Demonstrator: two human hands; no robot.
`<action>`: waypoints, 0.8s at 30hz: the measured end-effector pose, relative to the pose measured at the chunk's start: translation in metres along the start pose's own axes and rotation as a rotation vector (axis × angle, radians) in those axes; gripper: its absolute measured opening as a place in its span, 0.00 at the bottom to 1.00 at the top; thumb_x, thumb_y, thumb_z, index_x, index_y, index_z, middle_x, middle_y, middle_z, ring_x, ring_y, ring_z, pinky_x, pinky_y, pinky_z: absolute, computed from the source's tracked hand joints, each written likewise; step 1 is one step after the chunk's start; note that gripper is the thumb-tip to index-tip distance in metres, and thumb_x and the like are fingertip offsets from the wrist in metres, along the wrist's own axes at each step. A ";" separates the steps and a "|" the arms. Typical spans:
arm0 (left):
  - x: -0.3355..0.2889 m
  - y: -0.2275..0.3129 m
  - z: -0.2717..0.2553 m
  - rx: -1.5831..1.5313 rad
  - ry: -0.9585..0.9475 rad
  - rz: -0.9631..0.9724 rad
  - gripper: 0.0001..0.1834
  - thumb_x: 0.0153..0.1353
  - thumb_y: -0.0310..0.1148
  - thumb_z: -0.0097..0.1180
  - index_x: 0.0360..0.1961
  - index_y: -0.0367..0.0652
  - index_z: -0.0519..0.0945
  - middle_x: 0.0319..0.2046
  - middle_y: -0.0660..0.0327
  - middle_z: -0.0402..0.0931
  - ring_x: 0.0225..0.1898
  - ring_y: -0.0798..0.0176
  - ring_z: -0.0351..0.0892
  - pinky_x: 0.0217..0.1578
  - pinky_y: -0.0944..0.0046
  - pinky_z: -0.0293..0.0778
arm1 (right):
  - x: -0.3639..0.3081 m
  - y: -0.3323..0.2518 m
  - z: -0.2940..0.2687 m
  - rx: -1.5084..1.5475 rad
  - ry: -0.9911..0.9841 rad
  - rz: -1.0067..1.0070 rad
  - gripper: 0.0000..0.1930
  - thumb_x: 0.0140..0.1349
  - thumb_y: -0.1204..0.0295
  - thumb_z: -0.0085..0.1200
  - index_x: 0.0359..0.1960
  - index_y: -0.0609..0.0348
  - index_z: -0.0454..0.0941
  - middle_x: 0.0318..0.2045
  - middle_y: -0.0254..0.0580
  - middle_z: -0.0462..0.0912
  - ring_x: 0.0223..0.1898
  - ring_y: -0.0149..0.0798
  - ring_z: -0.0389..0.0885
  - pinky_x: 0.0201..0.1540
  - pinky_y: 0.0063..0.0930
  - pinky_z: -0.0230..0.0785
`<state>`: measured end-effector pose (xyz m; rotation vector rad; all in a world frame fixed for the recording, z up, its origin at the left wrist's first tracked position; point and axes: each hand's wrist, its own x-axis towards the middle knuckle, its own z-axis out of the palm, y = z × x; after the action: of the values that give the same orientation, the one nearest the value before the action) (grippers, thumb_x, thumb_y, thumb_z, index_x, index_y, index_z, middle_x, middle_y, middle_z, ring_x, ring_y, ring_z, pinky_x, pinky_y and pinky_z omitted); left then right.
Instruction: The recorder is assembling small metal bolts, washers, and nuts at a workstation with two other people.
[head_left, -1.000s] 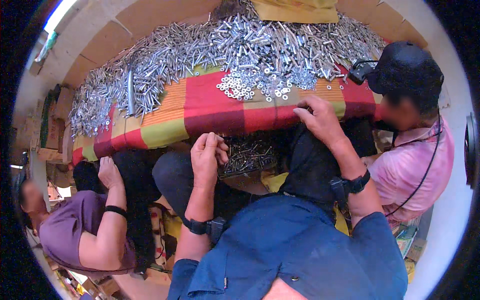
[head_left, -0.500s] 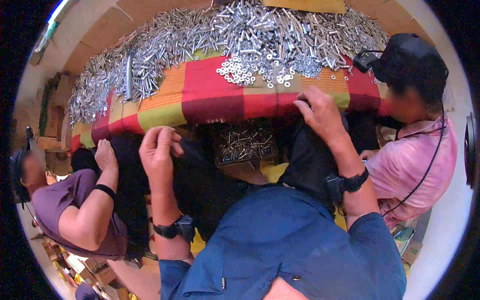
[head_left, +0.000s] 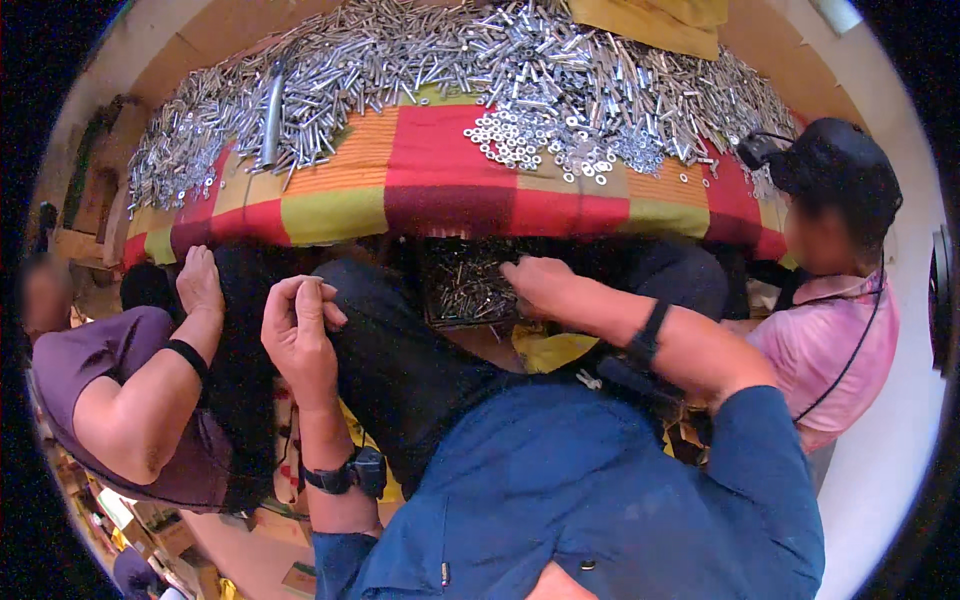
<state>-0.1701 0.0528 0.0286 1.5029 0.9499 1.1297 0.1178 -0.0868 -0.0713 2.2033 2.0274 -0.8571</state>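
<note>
My left hand [head_left: 300, 325] is raised above my left thigh, thumb and fingers pressed together in a pinch. Anything between its fingertips is too small to make out. My right hand [head_left: 542, 286] reaches in over the right edge of a dark box [head_left: 470, 323] standing below the table edge between my knees. Its fingers are curled closed; what they hold, if anything, is hidden. Inside the box lie many metal bolts [head_left: 465, 280]. White ring-shaped washers [head_left: 505, 140] are spread on the checked cloth [head_left: 440, 150] beyond my hands.
A long heap of loose bolts [head_left: 400, 55] covers the table's far side, with a grey metal tube [head_left: 272, 118] at left and yellowish sheeting [head_left: 660, 20] behind. Co-workers sit close by: one in a purple shirt [head_left: 90, 365] at left, another in pink [head_left: 835, 350] at right.
My right hand has moved from the table's front edge down and left to the box of bolts. My left hand has shifted slightly left and lower, still pinched.
</note>
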 end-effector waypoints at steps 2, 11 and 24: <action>0.000 -0.002 -0.001 -0.008 -0.002 -0.005 0.08 0.72 0.30 0.53 0.38 0.36 0.78 0.30 0.63 0.78 0.24 0.76 0.71 0.26 0.75 0.66 | 0.024 0.014 0.026 -0.003 -0.067 0.044 0.19 0.61 0.64 0.53 0.51 0.60 0.77 0.44 0.60 0.82 0.48 0.62 0.81 0.53 0.53 0.74; 0.002 -0.015 -0.009 0.087 0.048 0.113 0.07 0.72 0.26 0.48 0.36 0.36 0.76 0.31 0.60 0.76 0.22 0.73 0.69 0.23 0.73 0.66 | 0.081 0.061 0.167 -0.034 0.124 0.013 0.30 0.65 0.69 0.46 0.70 0.42 0.63 0.68 0.66 0.62 0.66 0.68 0.67 0.65 0.56 0.67; 0.015 -0.012 0.003 0.038 0.003 0.134 0.08 0.72 0.28 0.49 0.38 0.34 0.76 0.33 0.54 0.76 0.20 0.72 0.68 0.22 0.74 0.65 | 0.098 0.059 0.121 -0.052 0.119 -0.127 0.32 0.61 0.73 0.48 0.70 0.48 0.63 0.67 0.67 0.63 0.66 0.71 0.65 0.70 0.58 0.58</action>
<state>-0.1635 0.0686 0.0193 1.6153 0.8878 1.2149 0.1278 -0.0521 -0.2342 2.1677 2.2370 -0.6891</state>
